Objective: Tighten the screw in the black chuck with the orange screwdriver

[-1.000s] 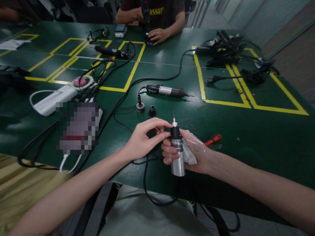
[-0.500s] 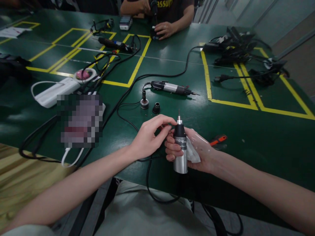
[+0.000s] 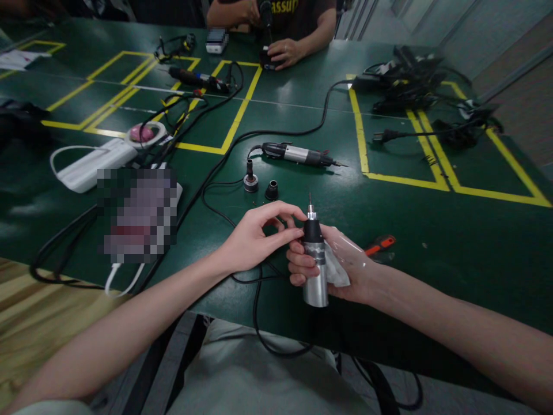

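An electric screwdriver with a silver body, black nose and thin bit stands nearly upright in my right hand, whose fingers wrap round it. Clear film and a crumpled whitish piece lie between that palm and the tool. My left hand is curled, thumb and index fingertips against the left side of the black nose; its other fingertips are partly hidden. Beyond my hands are a black cone-shaped collar and a round metal part with a black stem. Behind them lies a second electric screwdriver.
An orange-handled tool lies right of my hands. White power strips, a tape roll and cables are at left. Black cords and adapters are heaped at far right. Across the table, a person's hand rests by a black part.
My left fingers have shifted slightly on the black nose, and the gap between thumb and index looks wider. The right hand keeps its hold. The whole view has moved a little.
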A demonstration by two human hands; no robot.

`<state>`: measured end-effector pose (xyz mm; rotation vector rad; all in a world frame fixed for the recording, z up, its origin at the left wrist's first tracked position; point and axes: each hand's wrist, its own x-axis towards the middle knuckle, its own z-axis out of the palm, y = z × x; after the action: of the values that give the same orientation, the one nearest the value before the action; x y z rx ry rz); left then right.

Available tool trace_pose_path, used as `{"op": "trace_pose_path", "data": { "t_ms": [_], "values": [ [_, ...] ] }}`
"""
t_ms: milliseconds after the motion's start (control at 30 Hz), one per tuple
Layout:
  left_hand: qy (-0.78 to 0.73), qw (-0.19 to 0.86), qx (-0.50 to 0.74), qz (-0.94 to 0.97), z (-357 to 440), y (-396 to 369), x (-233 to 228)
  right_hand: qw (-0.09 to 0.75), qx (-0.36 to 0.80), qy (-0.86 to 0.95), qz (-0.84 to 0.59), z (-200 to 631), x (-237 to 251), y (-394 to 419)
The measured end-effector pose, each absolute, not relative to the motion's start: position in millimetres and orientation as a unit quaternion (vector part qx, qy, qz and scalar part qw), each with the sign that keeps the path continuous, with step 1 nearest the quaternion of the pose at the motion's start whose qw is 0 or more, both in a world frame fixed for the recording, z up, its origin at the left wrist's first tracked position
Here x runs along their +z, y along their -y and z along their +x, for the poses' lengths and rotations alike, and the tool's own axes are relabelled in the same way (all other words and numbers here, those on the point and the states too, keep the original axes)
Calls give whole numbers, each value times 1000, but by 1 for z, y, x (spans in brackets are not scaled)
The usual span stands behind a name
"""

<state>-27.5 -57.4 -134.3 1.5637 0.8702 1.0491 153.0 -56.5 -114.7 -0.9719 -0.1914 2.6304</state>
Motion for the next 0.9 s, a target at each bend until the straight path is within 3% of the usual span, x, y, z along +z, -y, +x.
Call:
{"op": "trace_pose_path", "data": {
  "t_ms": [900],
  "values": [
    [-340,634,409,561,-33,48,-136,131,944,69,-295,156,-119,61]
  ]
}}
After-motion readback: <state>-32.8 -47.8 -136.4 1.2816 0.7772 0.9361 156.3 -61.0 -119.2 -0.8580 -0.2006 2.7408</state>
